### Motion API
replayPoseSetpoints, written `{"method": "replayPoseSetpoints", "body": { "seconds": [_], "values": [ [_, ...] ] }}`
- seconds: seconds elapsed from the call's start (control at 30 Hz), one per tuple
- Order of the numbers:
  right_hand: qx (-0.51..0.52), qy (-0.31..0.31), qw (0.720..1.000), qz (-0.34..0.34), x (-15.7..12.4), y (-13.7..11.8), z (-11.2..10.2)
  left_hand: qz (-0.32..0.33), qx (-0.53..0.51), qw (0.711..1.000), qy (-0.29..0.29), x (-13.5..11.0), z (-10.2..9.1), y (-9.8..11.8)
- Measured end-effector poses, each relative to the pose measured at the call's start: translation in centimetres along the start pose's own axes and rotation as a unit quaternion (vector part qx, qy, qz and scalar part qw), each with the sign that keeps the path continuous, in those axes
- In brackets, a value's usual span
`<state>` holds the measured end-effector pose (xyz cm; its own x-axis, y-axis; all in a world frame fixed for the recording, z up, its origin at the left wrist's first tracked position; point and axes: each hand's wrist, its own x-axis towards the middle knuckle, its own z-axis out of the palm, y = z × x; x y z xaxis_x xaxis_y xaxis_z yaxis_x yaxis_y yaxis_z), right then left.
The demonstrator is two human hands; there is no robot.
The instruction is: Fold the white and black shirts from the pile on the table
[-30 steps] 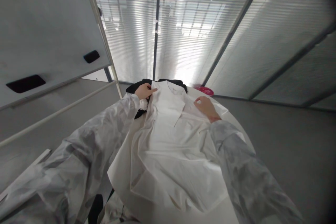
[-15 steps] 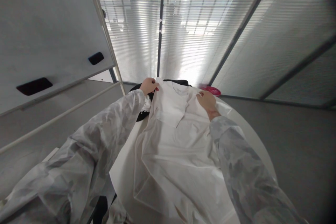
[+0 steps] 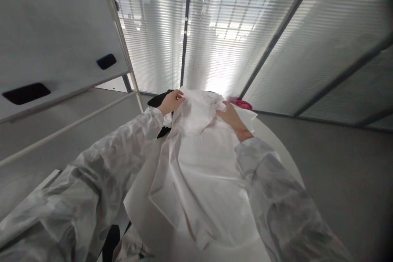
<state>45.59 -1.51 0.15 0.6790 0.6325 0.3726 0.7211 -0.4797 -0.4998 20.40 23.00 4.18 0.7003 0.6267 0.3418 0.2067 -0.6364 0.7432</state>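
Observation:
A white shirt (image 3: 211,163) lies spread over a round white table (image 3: 285,147), its neck end at the far side and its hem toward me. My left hand (image 3: 171,101) pinches the cloth near the left shoulder. With closed fingers, my right hand (image 3: 229,114) grips bunched cloth at the right shoulder, close to the collar. Folds and creases run down the left side of the shirt. Part of the fabric between the hands is slightly raised and crumpled.
Behind the shirt's left shoulder lies a black item (image 3: 158,98), partly covered. A pink basket-like object (image 3: 242,104) sits at the far right edge of the table. A whiteboard (image 3: 61,28) on a frame stands at left, and a ribbed translucent partition (image 3: 215,49) rises behind.
My right hand has moved left with its cloth, closer to my left hand. The shirt's neck area has bunched up, and the right edge of its body has shifted inward.

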Motion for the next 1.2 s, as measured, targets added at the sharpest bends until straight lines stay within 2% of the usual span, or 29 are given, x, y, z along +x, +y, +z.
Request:
{"method": "replayPoseSetpoints", "body": {
  "seconds": [0.07, 0.1, 0.17, 0.23, 0.3, 0.4, 0.6, 0.77, 0.83, 0.93, 1.03, 1.2],
  "values": [
    [0.033, -0.01, 0.998, -0.046, -3.1, -2.0, 0.6, 0.033, 0.082, 0.996, -0.011, -2.9, -1.2, 0.1],
    [0.049, -0.006, 0.995, -0.083, -4.7, -3.1, 0.8, 0.036, 0.123, 0.991, -0.037, -4.6, -1.7, 0.2],
    [0.061, -0.019, 0.985, -0.161, -7.7, -5.5, 0.9, 0.024, 0.191, 0.978, -0.076, -7.8, -2.6, 0.4],
    [0.047, -0.036, 0.976, -0.208, -10.2, -7.7, 0.8, 0.009, 0.233, 0.966, -0.11, -10.7, -3.1, 0.6],
    [0.015, -0.057, 0.966, -0.252, -11.9, -9.4, 0.9, 0.0, 0.252, 0.958, -0.134, -13.0, -3.2, 0.7],
    [-0.052, -0.072, 0.951, -0.295, -13.0, -10.7, 1.3, -0.015, 0.273, 0.949, -0.159, -15.3, -3.3, 0.9],
    [-0.15, -0.077, 0.935, -0.311, -12.5, -10.5, 2.2, -0.023, 0.31, 0.932, -0.188, -17.9, -3.8, 1.9],
    [-0.158, -0.028, 0.939, -0.304, -12.0, -9.7, 1.7, 0.001, 0.361, 0.901, -0.24, -19.1, -4.2, 3.0],
    [-0.157, -0.011, 0.943, -0.293, -11.8, -9.2, 1.2, 0.004, 0.368, 0.901, -0.231, -19.5, -4.4, 3.8],
    [-0.147, -0.008, 0.948, -0.282, -11.7, -8.6, 0.5, -0.004, 0.332, 0.917, -0.222, -20.4, -4.5, 5.4],
    [-0.127, -0.028, 0.948, -0.291, -12.4, -8.1, -0.1, -0.002, 0.293, 0.921, -0.256, -21.4, -4.6, 6.6],
    [-0.054, -0.054, 0.944, -0.322, -15.5, -8.1, -1.0, 0.007, 0.367, 0.878, -0.308, -22.0, -4.9, 5.8]
  ]
}}
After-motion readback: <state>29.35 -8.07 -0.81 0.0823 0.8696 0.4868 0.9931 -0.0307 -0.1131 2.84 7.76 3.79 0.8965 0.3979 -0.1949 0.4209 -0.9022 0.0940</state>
